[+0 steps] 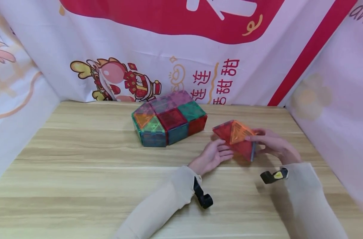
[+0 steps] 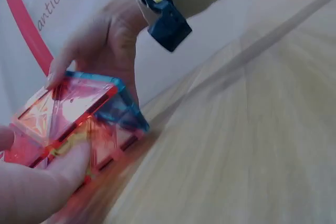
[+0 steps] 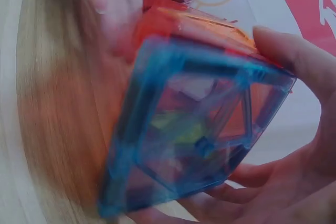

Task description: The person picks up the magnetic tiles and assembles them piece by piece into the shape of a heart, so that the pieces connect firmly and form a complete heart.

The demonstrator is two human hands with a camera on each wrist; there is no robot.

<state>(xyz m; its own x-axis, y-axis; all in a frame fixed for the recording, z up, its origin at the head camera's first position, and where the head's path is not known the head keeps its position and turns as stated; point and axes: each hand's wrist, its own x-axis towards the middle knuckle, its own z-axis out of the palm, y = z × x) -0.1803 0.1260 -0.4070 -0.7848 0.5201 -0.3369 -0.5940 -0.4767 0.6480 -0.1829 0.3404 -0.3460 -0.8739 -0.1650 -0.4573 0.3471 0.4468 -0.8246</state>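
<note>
A small block of translucent magnetic tiles [image 1: 242,149], with red, orange and blue faces, is tilted over the right half of the table. My right hand [image 1: 271,142] grips its right side, thumb on the upper edge and the other fingers around the back and below. A blue square tile [image 3: 173,182] faces the right wrist camera. At the block's left side is my left hand [image 1: 212,156], its fingers fairly straight and close to the red tiles. The left thumb [image 2: 63,174] appears in front of the block in the left wrist view; whether it presses there I cannot tell.
A larger multicoloured magnetic-tile structure [image 1: 169,118] stands at the back of the wooden table [image 1: 89,159], left of the hands. Printed cloth [image 1: 169,49] hangs behind the table and along both sides.
</note>
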